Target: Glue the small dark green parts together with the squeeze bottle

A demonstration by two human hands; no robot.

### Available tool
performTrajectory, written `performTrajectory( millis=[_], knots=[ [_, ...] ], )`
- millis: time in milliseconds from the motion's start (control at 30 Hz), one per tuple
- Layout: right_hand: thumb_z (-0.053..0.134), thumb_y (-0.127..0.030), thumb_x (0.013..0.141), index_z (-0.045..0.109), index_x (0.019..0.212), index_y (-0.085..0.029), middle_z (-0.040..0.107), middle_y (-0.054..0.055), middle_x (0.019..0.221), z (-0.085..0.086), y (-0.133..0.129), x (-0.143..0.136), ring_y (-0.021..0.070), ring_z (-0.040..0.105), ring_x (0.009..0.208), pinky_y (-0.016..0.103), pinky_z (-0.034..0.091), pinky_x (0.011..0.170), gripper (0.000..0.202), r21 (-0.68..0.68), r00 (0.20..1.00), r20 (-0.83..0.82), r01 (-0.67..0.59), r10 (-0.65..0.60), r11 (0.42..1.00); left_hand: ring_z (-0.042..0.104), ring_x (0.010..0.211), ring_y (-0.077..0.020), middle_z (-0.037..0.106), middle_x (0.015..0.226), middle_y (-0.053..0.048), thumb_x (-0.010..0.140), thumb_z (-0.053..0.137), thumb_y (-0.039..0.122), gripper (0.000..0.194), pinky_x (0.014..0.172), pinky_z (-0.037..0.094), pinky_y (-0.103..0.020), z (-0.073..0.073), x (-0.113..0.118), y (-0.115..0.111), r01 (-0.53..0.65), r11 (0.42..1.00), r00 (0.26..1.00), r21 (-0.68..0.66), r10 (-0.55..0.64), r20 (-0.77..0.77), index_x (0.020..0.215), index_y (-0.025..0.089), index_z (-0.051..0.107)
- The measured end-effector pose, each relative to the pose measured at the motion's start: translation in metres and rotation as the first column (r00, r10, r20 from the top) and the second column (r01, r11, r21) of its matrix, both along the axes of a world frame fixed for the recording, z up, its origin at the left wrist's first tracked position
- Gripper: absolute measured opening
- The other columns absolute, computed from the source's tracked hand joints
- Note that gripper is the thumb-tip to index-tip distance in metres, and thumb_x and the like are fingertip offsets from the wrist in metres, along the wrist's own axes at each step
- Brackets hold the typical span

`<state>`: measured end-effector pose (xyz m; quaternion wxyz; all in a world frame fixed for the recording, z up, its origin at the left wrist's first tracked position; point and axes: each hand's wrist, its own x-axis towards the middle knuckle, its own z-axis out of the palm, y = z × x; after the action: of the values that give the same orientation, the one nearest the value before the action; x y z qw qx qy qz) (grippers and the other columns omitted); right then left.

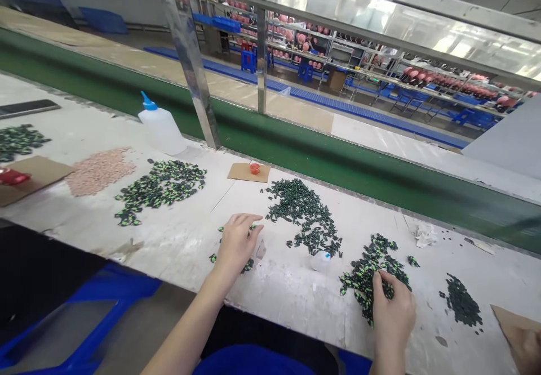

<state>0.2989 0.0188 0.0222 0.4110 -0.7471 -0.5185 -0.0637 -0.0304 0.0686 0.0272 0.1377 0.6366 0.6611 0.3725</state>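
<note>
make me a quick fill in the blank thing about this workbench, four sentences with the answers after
1. The white bottle has a ____ nozzle.
2. The small red container stands on a flat piece of brown ____.
3. The person's hand nearer the white bottle is the ____ one.
4. The person's other hand is at a pile of black-and-____ pieces.

Missing words: blue; cardboard; left; green.

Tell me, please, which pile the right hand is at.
The green-flecked black pile between the small white container and the plain dark pile at far right; the right hand is over it and no other.
</note>
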Motion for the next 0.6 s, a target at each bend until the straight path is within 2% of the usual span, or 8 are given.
performTrajectory(
  millis=[100,167,200,267,367,400,467,600],
  knots=[
    [0.038,-0.066,0.084,0.068,0.072,-0.015,0.067,0.018,0.088,-0.008,0.006,0.008,0.0339,0.058,0.092,0.054,0.037,0.091,0.06,0.019,0.985,0.158,0.067,-0.069,0.998,0.057,0.101,-0.0301,0.072,0.098,-0.009,0.083,0.055,0.018,0.017,0.084,0.044,-0.041,-0.007,-0.008,0.013,-0.032,0.991,0.987,-0.132,0.011,-0.158,0.091,0.02,0.07],
    [0.04,-0.067,0.084,0.07,0.084,-0.014,0.064,0.021,0.1,-0.008,0.007,-0.001,0.0374,0.054,0.102,0.056,0.034,0.093,0.061,0.033,0.982,0.18,0.051,-0.056,0.998,0.055,0.1,-0.031,0.072,0.095,-0.009,0.084,0.053,0.016,0.018,0.082,0.042,-0.041,-0.007,-0.006,0.016,-0.041,0.977,0.97,-0.209,-0.012,-0.244,0.089,0.021,0.07],
    [0.045,-0.068,0.082,0.07,0.093,-0.015,0.062,0.021,0.107,-0.008,0.007,-0.009,0.0383,0.052,0.107,0.057,0.034,0.094,0.06,0.027,0.985,0.175,0.002,-0.006,1.0,0.055,0.099,-0.0309,0.071,0.093,-0.01,0.084,0.052,0.015,0.02,0.081,0.041,-0.041,-0.007,-0.004,0.017,-0.045,0.971,0.96,-0.236,-0.023,-0.278,0.089,0.021,0.07],
    [0.054,-0.066,0.078,0.064,0.112,-0.02,0.06,0.018,0.115,-0.01,0.005,-0.028,0.0376,0.049,0.111,0.054,0.037,0.093,0.057,-0.032,0.971,0.126,-0.2,0.202,0.979,0.054,0.097,-0.0303,0.07,0.09,-0.01,0.086,0.049,0.015,0.021,0.08,0.038,-0.041,-0.006,0.0,0.016,-0.052,0.962,0.947,-0.268,-0.038,-0.32,0.088,0.021,0.07],
    [0.065,-0.061,0.074,0.051,0.128,-0.024,0.058,0.013,0.123,-0.02,0.004,-0.059,0.0374,0.043,0.118,0.052,0.041,0.091,0.068,-0.19,0.887,0.004,-0.453,0.462,0.871,0.051,0.097,-0.0307,0.067,0.091,-0.012,0.087,0.05,0.018,0.018,0.081,0.034,-0.042,-0.008,0.0,0.015,-0.114,0.954,0.932,-0.279,0.006,-0.362,0.083,0.02,0.067],
    [0.066,-0.059,0.073,0.051,0.128,-0.024,0.059,0.013,0.123,-0.023,0.005,-0.067,0.0371,0.041,0.119,0.053,0.04,0.094,0.066,-0.202,0.865,-0.026,-0.496,0.501,0.844,0.05,0.097,-0.0311,0.067,0.091,-0.013,0.088,0.051,0.019,0.016,0.082,0.033,-0.043,-0.009,-0.001,0.015,-0.142,0.951,0.927,-0.275,0.031,-0.373,0.081,0.019,0.066],
    [0.063,-0.052,0.079,0.057,0.117,-0.022,0.062,0.011,0.119,-0.027,0.007,-0.079,0.0349,0.041,0.121,0.054,0.038,0.098,0.049,-0.191,0.839,-0.092,-0.543,0.536,0.818,0.049,0.099,-0.0316,0.066,0.091,-0.013,0.087,0.053,0.021,0.015,0.083,0.031,-0.044,-0.011,-0.004,0.015,-0.16,0.949,0.927,-0.272,0.049,-0.372,0.078,0.018,0.064],
    [0.061,-0.044,0.082,0.06,0.1,-0.022,0.066,0.011,0.116,-0.021,0.007,-0.086,0.0315,0.045,0.125,0.052,0.04,0.1,0.028,-0.104,0.816,-0.278,-0.55,0.506,0.829,0.049,0.102,-0.0299,0.069,0.09,-0.009,0.085,0.056,0.017,0.009,0.086,0.029,-0.043,-0.005,-0.001,0.013,-0.057,0.958,0.965,-0.282,-0.019,-0.263,0.079,0.019,0.063]
  ],
)
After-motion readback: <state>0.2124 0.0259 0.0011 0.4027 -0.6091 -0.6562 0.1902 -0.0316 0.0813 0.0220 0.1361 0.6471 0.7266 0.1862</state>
